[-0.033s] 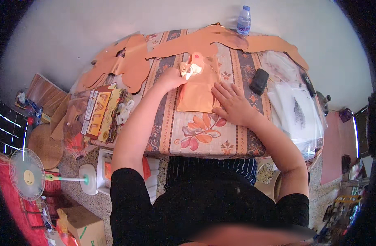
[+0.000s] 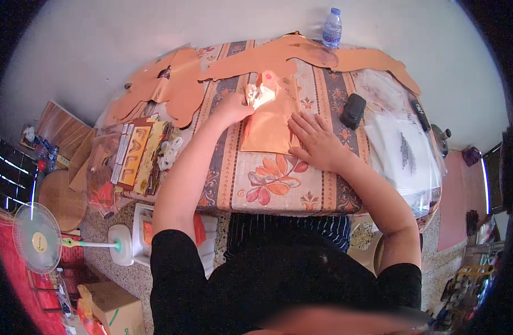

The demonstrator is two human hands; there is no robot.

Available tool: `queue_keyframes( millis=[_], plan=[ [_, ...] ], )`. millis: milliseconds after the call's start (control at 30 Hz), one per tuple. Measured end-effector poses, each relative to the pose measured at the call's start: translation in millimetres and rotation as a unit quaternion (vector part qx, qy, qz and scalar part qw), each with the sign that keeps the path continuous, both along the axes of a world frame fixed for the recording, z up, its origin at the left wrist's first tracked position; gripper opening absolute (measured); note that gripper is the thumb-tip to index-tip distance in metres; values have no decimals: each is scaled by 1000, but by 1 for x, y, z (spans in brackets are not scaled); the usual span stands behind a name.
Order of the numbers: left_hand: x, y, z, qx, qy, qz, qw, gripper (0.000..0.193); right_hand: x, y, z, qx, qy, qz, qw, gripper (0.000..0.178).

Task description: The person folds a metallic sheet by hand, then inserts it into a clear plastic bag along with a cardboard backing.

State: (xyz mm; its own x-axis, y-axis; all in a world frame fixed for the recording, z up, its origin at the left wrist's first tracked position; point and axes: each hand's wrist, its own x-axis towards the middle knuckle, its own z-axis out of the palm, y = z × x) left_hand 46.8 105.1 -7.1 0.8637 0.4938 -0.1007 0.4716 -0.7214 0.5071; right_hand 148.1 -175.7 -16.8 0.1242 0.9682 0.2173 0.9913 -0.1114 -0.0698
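A flat orange packet [image 2: 267, 134] in shiny clear plastic lies on the flowered tablecloth [image 2: 318, 192] in front of me. My left hand [image 2: 237, 108] is at its upper left side, fingers closed on the crinkled plastic [image 2: 264, 96], which glares in the light. My right hand [image 2: 318, 139] rests palm down at the packet's right edge, with the fingers stretched out and the thumb toward the lower corner. Beyond the packet stretches a long orange cut-out sheet [image 2: 245, 63], partly under the plastic's far end.
More orange cut-outs [image 2: 185, 84] lie at the far left, above a stack of printed cards [image 2: 136, 156]. A black oblong object [image 2: 354, 111] and clear plastic bags [image 2: 402, 148] are on the right. A water bottle [image 2: 332, 28] stands by the wall; a fan [image 2: 37, 240] stands left.
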Motion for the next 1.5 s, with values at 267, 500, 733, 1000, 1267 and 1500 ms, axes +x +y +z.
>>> queue_keyframes(
  millis=[267,500,733,1000,1267,1500],
  plan=[
    [-31,-22,14,-315,-115,57,940,11,3,-7,3,9,83,11,996,65],
    [-62,-33,12,-446,-113,50,887,19,12,0,16,84,415,18,906,42],
    [-82,-48,12,-420,-114,10,900,16,22,8,23,96,534,-64,838,44],
    [-85,-53,10,-435,-112,-15,893,17,22,21,27,0,701,-77,709,32],
    [-90,-50,8,-451,-82,-28,889,18,16,20,37,-58,709,-96,696,14],
    [-89,-51,10,-445,-82,-31,891,17,20,18,28,-39,697,-95,709,14]
  ],
)
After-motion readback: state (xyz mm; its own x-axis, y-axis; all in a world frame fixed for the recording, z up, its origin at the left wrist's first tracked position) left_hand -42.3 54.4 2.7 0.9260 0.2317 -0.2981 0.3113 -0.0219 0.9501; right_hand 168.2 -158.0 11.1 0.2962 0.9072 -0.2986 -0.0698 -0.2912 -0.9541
